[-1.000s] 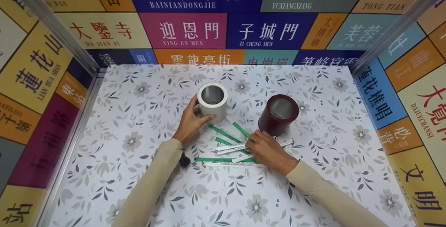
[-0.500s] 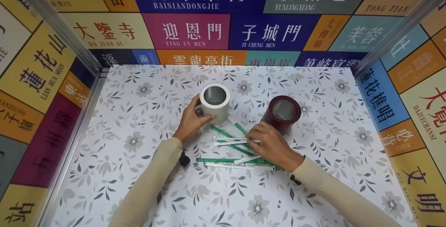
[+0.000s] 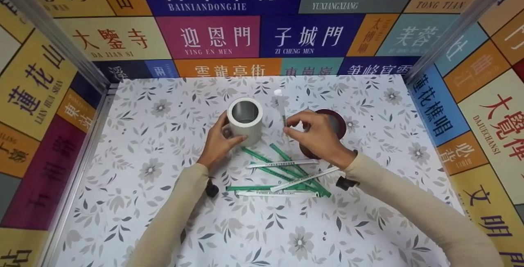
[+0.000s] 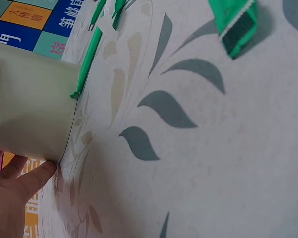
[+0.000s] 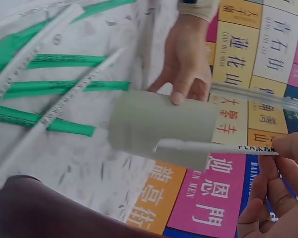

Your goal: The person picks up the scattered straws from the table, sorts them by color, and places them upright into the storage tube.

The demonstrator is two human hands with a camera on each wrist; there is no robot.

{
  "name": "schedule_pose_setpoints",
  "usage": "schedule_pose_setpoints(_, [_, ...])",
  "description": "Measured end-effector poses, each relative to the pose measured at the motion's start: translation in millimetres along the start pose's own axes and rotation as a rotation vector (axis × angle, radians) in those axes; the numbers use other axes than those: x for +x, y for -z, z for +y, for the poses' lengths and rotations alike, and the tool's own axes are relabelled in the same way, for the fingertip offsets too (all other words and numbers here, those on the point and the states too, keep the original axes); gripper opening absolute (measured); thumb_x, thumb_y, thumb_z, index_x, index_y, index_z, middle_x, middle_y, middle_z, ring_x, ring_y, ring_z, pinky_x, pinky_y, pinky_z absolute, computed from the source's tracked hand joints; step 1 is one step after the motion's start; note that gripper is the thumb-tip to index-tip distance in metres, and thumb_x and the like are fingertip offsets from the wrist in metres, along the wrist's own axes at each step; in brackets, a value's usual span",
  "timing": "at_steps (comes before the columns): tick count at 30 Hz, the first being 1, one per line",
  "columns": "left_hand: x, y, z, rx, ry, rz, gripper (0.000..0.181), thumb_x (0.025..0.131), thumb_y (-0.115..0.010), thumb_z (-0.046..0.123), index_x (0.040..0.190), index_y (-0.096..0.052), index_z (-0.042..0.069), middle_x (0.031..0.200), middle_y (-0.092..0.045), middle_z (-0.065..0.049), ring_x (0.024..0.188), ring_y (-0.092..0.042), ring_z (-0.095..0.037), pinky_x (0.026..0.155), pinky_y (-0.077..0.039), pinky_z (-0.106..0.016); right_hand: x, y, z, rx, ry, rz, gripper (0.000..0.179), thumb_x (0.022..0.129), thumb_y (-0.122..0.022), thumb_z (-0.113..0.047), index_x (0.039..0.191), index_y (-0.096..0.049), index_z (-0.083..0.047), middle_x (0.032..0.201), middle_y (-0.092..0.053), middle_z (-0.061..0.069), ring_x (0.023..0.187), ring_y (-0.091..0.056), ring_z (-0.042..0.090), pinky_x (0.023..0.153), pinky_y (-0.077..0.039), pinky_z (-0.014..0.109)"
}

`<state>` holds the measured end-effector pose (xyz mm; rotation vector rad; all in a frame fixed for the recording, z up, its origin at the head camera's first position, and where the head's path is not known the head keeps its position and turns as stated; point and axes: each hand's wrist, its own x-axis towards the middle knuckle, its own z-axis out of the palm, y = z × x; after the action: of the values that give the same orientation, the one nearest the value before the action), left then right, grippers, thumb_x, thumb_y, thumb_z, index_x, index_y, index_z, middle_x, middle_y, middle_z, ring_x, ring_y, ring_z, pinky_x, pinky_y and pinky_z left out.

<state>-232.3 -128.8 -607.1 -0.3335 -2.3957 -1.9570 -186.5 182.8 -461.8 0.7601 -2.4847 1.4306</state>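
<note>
Gripping an off-white cylindrical cup with a thick pale rim and grey interior (image 3: 251,132), the person's left hand (image 3: 217,142) curves round the cup's left side, thumb at the near face, other fingers reaching round behind. The cup stands upright on a white tablecloth printed with grey flowers and leaves (image 3: 229,226).

Just to the right of the cup, the right hand (image 3: 321,136) pinches one slim drinking straw in a white printed wrapper (image 5: 208,147) between thumb and forefinger, the tips closed on it. The straw is off the table, near the cup yet apart from it, and runs roughly parallel to its wall; its lower end is blurred in the head view.

Farther right of the cup, partly hidden behind the right hand, is a dark red cylindrical cup with a grey interior (image 3: 342,125).

On the near side of the off-white cup, slightly to its right, lies a loose, crisscrossed pile: straws in green wrappers (image 3: 245,188) and three more straws in white wrappers (image 3: 282,164). Beyond the cup rises a wall of coloured rectangular panels with Chinese lettering (image 3: 213,37).
</note>
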Motion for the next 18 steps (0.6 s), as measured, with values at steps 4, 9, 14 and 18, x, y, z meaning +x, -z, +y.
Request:
schedule_pose_setpoints(4, [-0.3,0.9,1.3,0.014,-0.003,0.001,0.102,0.089,-0.096,0.017,0.172,-0.038,0.019,0.157,-0.059,-0.003,0.147,-0.055,-0.023,0.124,-0.044,-0.044,23.7,12,-10,0.026,-0.028,0.044,0.008,0.097,-0.087,-0.013,0.105,-0.087,-0.011,0.100,-0.081,0.000,0.090,-0.067,0.016,0.082,-0.051,0.038])
schedule_pose_setpoints(9, [-0.4,2.1,1.4,0.004,-0.012,0.005,0.104,0.088,-0.097,0.020,0.173,-0.037,0.021,0.157,-0.059,-0.003,0.147,-0.054,-0.023,0.124,-0.044,-0.045,60.7,23,-19,0.093,-0.015,0.145,0.010,0.097,-0.087,-0.011,0.106,-0.087,-0.007,0.100,-0.082,0.004,0.092,-0.069,0.015,0.083,-0.050,0.033])
schedule_pose_setpoints(14, [-0.8,0.7,0.4,0.009,-0.014,0.011,0.104,0.088,-0.097,0.020,0.173,-0.037,0.019,0.156,-0.059,-0.005,0.148,-0.054,-0.025,0.124,-0.044,-0.046,86.9,18,-21,0.187,0.004,0.215,0.011,0.097,-0.086,-0.009,0.107,-0.086,-0.003,0.101,-0.081,0.012,0.091,-0.070,0.015,0.081,-0.048,0.029])
schedule_pose_setpoints(18, [-0.6,-1.0,1.4,0.014,-0.006,0.009,0.104,0.088,-0.097,0.020,0.173,-0.036,0.019,0.159,-0.057,-0.004,0.149,-0.053,-0.025,0.125,-0.043,-0.046,92.3,-4,-19,0.212,0.001,0.205,0.011,0.096,-0.086,-0.009,0.106,-0.086,-0.003,0.100,-0.082,0.010,0.089,-0.069,0.015,0.079,-0.047,0.029])
